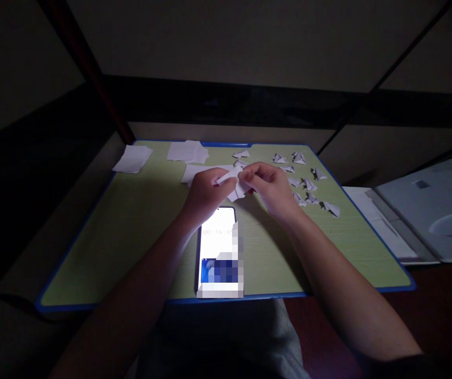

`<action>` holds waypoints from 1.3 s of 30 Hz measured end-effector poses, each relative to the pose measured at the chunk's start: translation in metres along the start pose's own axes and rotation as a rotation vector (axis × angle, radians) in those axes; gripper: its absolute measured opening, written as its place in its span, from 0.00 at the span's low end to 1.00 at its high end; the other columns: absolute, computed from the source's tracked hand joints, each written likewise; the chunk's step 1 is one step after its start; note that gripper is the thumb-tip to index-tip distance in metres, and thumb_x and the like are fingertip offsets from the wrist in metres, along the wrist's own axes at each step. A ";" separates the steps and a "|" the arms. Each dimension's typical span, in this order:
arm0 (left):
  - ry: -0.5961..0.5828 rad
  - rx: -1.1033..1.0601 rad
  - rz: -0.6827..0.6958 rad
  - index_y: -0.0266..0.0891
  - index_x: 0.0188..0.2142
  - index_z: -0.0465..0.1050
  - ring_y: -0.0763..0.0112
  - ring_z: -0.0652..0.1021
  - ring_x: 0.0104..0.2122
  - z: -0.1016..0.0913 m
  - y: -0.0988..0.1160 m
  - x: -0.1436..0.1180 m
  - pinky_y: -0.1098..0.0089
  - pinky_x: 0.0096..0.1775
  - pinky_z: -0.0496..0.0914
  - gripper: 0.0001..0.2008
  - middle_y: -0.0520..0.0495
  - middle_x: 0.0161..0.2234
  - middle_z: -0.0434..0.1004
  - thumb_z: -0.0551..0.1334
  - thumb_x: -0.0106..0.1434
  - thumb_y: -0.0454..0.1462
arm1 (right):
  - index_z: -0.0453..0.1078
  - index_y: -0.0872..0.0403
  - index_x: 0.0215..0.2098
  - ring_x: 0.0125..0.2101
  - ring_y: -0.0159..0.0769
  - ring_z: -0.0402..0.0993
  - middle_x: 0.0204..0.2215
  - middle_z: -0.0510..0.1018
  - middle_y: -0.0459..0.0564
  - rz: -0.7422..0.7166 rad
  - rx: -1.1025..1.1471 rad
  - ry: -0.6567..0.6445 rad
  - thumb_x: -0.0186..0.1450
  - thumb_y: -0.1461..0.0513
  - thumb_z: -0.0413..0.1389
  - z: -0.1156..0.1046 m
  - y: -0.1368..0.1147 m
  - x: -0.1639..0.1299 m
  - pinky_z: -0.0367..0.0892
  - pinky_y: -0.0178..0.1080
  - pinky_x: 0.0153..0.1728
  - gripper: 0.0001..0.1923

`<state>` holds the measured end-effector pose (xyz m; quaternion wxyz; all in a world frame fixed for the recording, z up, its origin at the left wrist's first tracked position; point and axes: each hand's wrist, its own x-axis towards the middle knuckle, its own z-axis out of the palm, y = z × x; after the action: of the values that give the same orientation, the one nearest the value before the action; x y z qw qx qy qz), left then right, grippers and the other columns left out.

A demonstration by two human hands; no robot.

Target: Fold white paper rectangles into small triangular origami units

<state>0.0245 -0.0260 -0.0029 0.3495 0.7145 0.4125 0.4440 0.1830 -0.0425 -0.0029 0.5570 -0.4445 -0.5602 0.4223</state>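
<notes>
Dim room, green board [131,231], both hands' fingers [229,181] pinching a paper slip [237,190], folded pieces [308,184] beside.

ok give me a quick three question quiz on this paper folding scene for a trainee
1. True or false: both hands pinch one small white paper piece.
2. The folded paper triangles lie on which side of the green board? A left, B right, C near edge.
3. What lit thing lies under the wrists?

Key
1. True: left hand and right hand meet on it.
2. B.
3. A phone, screen up.
</notes>
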 end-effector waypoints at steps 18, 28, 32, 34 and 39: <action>0.043 -0.151 -0.071 0.37 0.30 0.72 0.71 0.77 0.23 0.005 0.000 -0.001 0.71 0.26 0.71 0.04 0.48 0.25 0.78 0.61 0.57 0.36 | 0.65 0.53 0.26 0.22 0.29 0.60 0.19 0.67 0.42 -0.033 -0.143 -0.045 0.59 0.43 0.61 -0.004 0.008 -0.001 0.54 0.36 0.24 0.23; 0.088 -0.134 -0.096 0.38 0.28 0.70 0.72 0.76 0.21 0.004 0.001 -0.001 0.72 0.24 0.69 0.04 0.50 0.23 0.76 0.61 0.58 0.36 | 0.71 0.55 0.27 0.20 0.28 0.63 0.18 0.70 0.42 -0.003 -0.019 -0.002 0.60 0.55 0.61 -0.001 0.004 0.001 0.56 0.36 0.24 0.11; 0.078 -0.151 -0.093 0.37 0.28 0.70 0.72 0.76 0.21 0.004 0.001 -0.002 0.73 0.23 0.69 0.04 0.51 0.23 0.75 0.61 0.57 0.36 | 0.72 0.55 0.27 0.20 0.29 0.64 0.18 0.71 0.42 0.014 0.025 0.013 0.59 0.57 0.62 -0.002 0.006 0.002 0.58 0.35 0.23 0.09; 0.069 -0.154 -0.093 0.38 0.28 0.70 0.73 0.75 0.21 0.004 0.002 -0.003 0.74 0.22 0.68 0.04 0.51 0.23 0.75 0.61 0.57 0.36 | 0.72 0.55 0.25 0.21 0.29 0.65 0.18 0.71 0.42 0.024 0.047 0.018 0.58 0.57 0.62 -0.002 0.007 0.002 0.58 0.35 0.24 0.09; 0.042 -0.163 -0.063 0.37 0.29 0.71 0.73 0.75 0.23 0.004 0.003 -0.005 0.74 0.24 0.67 0.05 0.49 0.25 0.76 0.61 0.58 0.37 | 0.71 0.54 0.22 0.20 0.29 0.64 0.18 0.72 0.42 0.040 0.106 0.036 0.55 0.59 0.63 -0.002 0.006 0.001 0.58 0.35 0.24 0.08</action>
<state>0.0274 -0.0321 -0.0031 0.4117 0.6608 0.4047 0.4796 0.1849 -0.0398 -0.0079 0.5812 -0.4328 -0.5181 0.4543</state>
